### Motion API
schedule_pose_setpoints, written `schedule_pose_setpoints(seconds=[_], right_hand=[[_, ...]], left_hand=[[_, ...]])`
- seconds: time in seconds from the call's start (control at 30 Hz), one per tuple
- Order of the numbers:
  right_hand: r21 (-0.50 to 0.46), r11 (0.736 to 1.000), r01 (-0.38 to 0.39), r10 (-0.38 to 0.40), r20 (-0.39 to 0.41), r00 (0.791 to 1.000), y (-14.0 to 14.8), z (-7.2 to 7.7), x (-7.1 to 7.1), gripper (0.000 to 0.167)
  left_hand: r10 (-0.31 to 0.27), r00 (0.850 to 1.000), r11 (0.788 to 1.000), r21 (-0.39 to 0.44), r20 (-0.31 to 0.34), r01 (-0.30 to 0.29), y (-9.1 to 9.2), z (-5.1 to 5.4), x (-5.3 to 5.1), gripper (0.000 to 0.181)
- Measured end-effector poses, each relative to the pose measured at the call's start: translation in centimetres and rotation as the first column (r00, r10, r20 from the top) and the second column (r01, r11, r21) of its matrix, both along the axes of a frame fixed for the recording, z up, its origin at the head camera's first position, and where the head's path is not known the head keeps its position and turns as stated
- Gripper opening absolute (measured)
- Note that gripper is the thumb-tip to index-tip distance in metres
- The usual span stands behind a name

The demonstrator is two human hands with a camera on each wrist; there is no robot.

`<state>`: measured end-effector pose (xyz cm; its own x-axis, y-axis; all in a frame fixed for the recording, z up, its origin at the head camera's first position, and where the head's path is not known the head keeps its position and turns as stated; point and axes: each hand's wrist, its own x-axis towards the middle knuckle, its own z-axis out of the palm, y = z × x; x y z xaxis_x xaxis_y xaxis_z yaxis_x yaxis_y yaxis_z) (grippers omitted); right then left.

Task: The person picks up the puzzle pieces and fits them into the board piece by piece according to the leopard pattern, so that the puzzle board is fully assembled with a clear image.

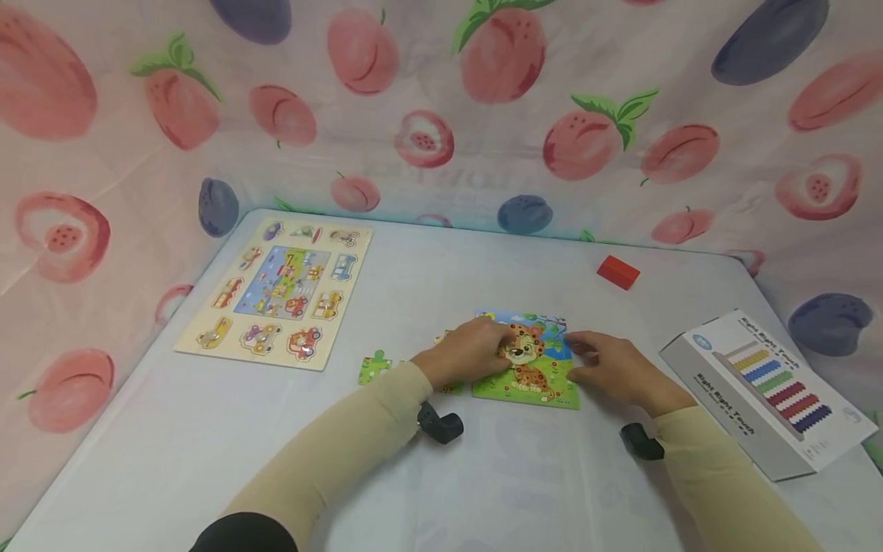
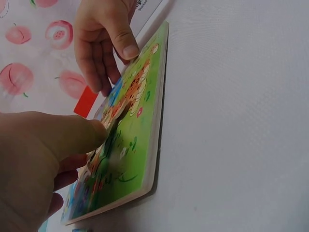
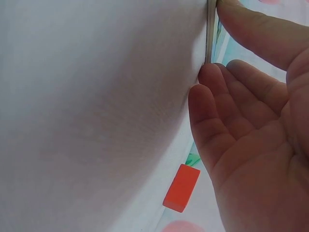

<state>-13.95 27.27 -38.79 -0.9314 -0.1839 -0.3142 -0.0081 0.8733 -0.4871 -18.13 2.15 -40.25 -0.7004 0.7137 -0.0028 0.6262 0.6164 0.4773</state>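
Note:
A leopard jigsaw puzzle (image 1: pixel 527 387) in a thin flat board lies on the table in the head view. Over its left part, my left hand (image 1: pixel 465 354) pinches a puzzle piece (image 2: pixel 119 115) between thumb and fingers. The piece is slightly tilted at the picture's surface, and the hand covers most of it. My right hand (image 1: pixel 614 369) rests its fingertips and thumb along the board's right edge, the fingers loosely bent. A loose green puzzle piece (image 1: pixel 375 368) lies left of the board. Further loose pieces are partly hidden beneath my left hand and wrist.
A wooden vehicle puzzle board (image 1: pixel 338 326) lies at the back left. On the right stands a white box (image 1: pixel 741 414) printed with coloured toothed strips. A red block (image 1: pixel 618 272) sits towards the back right. Fruit-patterned cloth (image 1: pixel 428 69) hangs around the table.

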Motion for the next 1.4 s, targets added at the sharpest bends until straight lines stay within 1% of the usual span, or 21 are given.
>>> schedule_pose_setpoints(seconds=[0.17, 0.43, 0.8, 1.03, 1.2, 1.4], right_hand=[[-0.004, 1.0, -0.003, 0.003, -0.003, 1.0, 0.0, 0.0, 0.0, 0.066], [0.003, 1.0, -0.008, 0.008, -0.012, 1.0, 0.0, -0.2, 0.0, 0.066], [0.0, 1.0, -0.012, 0.012, -0.017, 1.0, 0.3, -0.4, -0.1, 0.066], [-0.002, 1.0, -0.009, 0.009, -0.012, 1.0, 0.3, -0.4, -0.1, 0.066], [0.003, 1.0, -0.008, 0.008, -0.005, 1.0, 0.2, -0.4, -0.1, 0.067], [0.008, 1.0, -0.007, 0.007, -0.006, 1.0, 0.2, -0.4, -0.1, 0.067]], left_hand=[[-0.002, 1.0, 1.0, -0.006, -0.009, 0.002, 0.4, -0.2, 0.0, 0.027], [0.024, 1.0, 0.999, -0.036, -0.009, -0.024, 0.6, -0.1, 0.0, 0.031], [0.04, 0.998, 0.998, -0.047, -0.056, -0.043, 0.8, 0.0, 0.1, 0.039], [0.054, 0.998, 0.997, -0.044, -0.028, -0.056, 1.0, -0.2, 0.1, 0.038], [0.069, 0.997, 0.996, -0.057, -0.027, -0.07, 1.2, -0.3, 0.2, 0.039], [0.08, 0.996, 0.996, -0.045, -0.035, -0.082, 1.4, -0.4, 0.3, 0.039]])
